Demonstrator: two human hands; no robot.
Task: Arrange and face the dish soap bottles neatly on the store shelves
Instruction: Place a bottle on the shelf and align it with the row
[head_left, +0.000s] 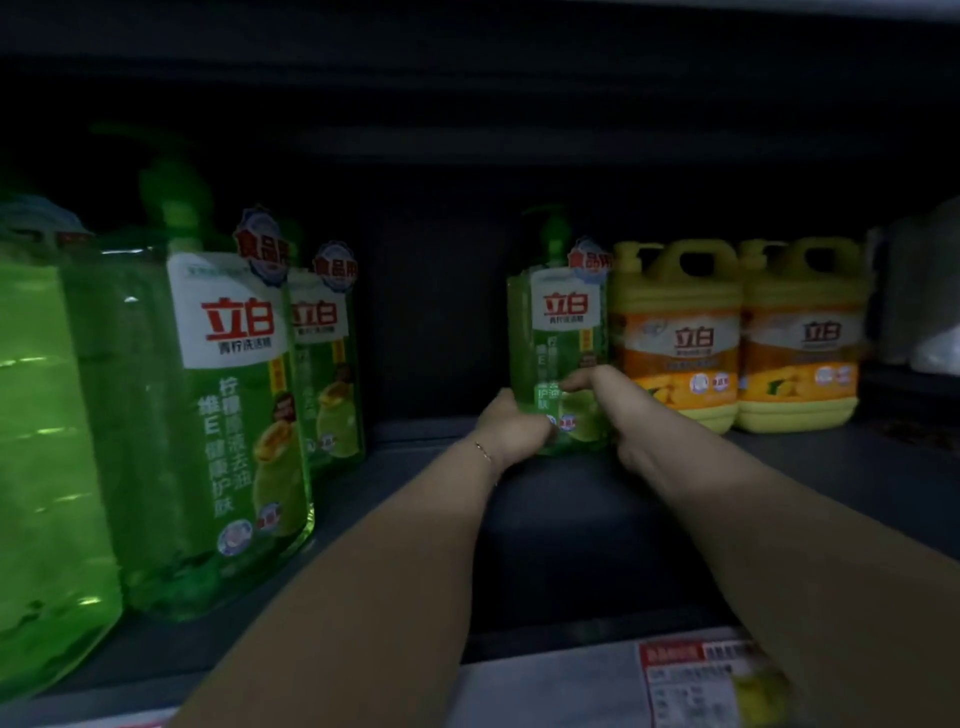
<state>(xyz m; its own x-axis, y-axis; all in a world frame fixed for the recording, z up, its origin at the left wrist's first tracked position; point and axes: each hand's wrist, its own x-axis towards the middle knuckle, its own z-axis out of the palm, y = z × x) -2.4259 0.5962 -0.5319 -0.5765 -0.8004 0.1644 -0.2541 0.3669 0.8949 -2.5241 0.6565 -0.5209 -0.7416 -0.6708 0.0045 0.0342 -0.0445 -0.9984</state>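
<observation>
A green pump bottle of dish soap (563, 322) stands upright deep on the dark shelf (571, 519), label facing me. My left hand (511, 428) grips its lower left side. My right hand (613, 400) holds its lower right side, fingers curled across the label. Two yellow jugs (675, 332) (800, 332) stand right beside it. At the left, a large green pump bottle (208, 405) stands near the front edge, with another green bottle (327, 358) behind it.
A big green bottle (41, 441) fills the far left edge. Open shelf floor lies between the left green bottles and the held one. Price labels (675, 675) run along the shelf's front rail. Pale packages (924, 291) sit at the far right. The shelf above hangs low.
</observation>
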